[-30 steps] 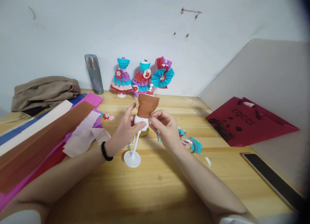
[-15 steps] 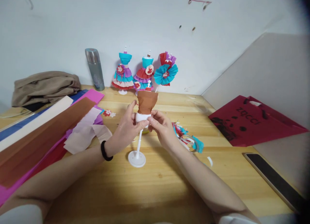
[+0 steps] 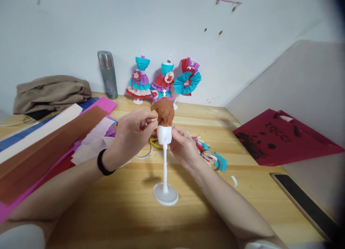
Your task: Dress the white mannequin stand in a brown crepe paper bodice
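A small white mannequin stand [image 3: 165, 135] is in front of me, its torso wrapped in brown crepe paper [image 3: 165, 112]. The paper gathers at the waist and flares at the top left. My right hand [image 3: 184, 144] grips the white hip part from the right, thumb at its side and the other fingers partly hidden behind. On the left, my left hand [image 3: 134, 132] has thumb and forefinger drawn into a pinch beside the waist; whether something thin is between them is too small to see. Below, the round base [image 3: 165, 194] faces me; I cannot tell if it touches the table.
Three dressed mannequins [image 3: 138, 80] stand by the wall near a thermos [image 3: 107, 74]. Crepe paper strips [image 3: 54, 144] and a brown cloth [image 3: 51, 94] lie left. Tape rolls and paper scraps [image 3: 210, 155] lie behind my right hand. A red bag [image 3: 285, 137] and phone [image 3: 302, 202] are right.
The mannequin has turned and come closer to me, its base shifting right and nearer. My left hand has left the white hip part and moved up beside the waist; my right hand keeps its hold.
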Tool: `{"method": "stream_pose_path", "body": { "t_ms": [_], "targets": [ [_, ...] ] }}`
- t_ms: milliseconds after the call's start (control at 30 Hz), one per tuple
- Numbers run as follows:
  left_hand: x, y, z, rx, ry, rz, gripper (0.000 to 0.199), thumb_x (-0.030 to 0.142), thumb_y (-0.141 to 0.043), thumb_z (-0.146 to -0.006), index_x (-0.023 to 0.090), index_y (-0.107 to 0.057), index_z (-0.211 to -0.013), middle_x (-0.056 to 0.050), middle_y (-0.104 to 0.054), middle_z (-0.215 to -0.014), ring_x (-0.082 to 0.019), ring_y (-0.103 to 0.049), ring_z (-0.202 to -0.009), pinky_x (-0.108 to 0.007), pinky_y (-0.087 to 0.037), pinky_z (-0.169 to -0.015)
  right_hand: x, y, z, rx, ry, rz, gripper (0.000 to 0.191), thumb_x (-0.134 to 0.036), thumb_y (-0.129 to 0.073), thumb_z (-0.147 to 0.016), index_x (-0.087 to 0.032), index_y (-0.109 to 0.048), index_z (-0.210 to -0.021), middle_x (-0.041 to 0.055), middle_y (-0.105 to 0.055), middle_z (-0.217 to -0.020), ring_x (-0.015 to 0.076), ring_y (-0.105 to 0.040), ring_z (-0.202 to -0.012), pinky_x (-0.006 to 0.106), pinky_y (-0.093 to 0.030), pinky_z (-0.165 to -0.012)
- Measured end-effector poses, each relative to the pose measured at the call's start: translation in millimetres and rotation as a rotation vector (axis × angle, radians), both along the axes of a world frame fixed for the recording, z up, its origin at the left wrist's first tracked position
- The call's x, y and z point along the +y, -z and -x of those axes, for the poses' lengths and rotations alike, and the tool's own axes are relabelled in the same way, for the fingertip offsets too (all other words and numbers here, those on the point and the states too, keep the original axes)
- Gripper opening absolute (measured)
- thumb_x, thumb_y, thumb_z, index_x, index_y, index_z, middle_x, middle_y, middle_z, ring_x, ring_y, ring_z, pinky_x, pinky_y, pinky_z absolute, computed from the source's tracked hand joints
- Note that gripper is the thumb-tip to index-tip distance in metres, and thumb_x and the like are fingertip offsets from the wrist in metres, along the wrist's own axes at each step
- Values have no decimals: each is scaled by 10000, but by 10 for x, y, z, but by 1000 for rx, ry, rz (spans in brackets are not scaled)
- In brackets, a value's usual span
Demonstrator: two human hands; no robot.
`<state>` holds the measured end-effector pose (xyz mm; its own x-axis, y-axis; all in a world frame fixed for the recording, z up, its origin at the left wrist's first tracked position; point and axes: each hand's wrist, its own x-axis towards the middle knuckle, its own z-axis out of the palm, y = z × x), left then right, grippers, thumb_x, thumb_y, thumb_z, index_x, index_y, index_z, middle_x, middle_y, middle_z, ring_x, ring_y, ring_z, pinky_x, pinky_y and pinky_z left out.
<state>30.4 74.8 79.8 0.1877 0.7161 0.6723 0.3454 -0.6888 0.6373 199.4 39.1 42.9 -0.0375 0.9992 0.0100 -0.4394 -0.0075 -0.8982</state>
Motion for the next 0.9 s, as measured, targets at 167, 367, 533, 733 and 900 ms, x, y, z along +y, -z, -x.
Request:
{"method": "stream_pose_path", "body": {
  "t_ms": [167,367,533,733,900],
  "targets": [
    [-24,-62,39,193,-71,-176,109,190,-608,-838,184,-715,-820,-5,-669,-715,-110,-543,-612,-240,-406,-582,-41,10,26,-22,-31,16,321,-481,-792,-701,-190,-673,-770,-21,-541,-624,90,-408,-499,239,-324,-476],
    [-43,-67,52,426,-157,-250,208,177,-525,-883,166,-679,-744,-20,-665,-703,-124,-556,-629,-250,-378,-584,-62,24,52,-62,-19,-10,328,-469,-790,-710,-183,-651,-791,-22,-547,-645,88,-426,-506,235,-331,-477],
    [-42,-15,51,482,-211,-355,251,179,-482,-905,168,-647,-716,-14,-646,-686,-120,-559,-604,-250,-349,-547,-76,9,72,-83,-5,-14,355,-490,-813,-683,-190,-658,-792,-21,-560,-654,87,-416,-508,238,-330,-481],
    [-45,-3,57,490,-244,-463,238,123,-476,-867,172,-559,-650,-5,-569,-637,-109,-461,-532,-264,-289,-504,-87,5,83,-97,10,-22,366,-494,-816,-674,-190,-668,-815,-20,-561,-662,90,-433,-516,239,-346,-486],
    [-38,-50,52,457,-200,-355,215,118,-497,-820,177,-519,-614,3,-534,-623,-107,-437,-538,-259,-275,-504,-89,5,82,-83,-10,-20,345,-487,-805,-696,-186,-667,-788,-20,-556,-646,87,-435,-500,238,-350,-482]
  ]
}}
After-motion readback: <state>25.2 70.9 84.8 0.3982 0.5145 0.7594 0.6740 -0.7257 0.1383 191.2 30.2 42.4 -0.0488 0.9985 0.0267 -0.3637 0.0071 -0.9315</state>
